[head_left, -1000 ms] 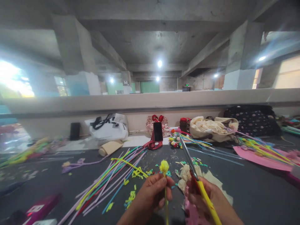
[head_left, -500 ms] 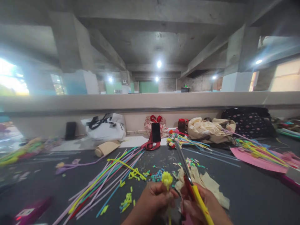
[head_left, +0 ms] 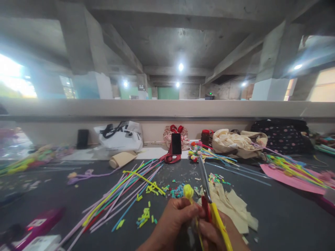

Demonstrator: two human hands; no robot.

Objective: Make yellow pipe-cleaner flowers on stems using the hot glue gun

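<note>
Both hands cut off at frame bottom: left hand [head_left: 176, 223] grip clamped on yellow pom stem [head_left: 188, 192], right hand [head_left: 216, 237] on scissors [head_left: 206, 193].

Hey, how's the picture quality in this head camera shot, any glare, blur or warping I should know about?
Head view: strong wide-angle warping bows the ledge and pillars; the window at far left is blown out with glare, ceiling lamps flare; edges smear, so the pink box is soft; the left hand, right hand, yellow pompom and scissors are fairly sharp under even light.
</note>
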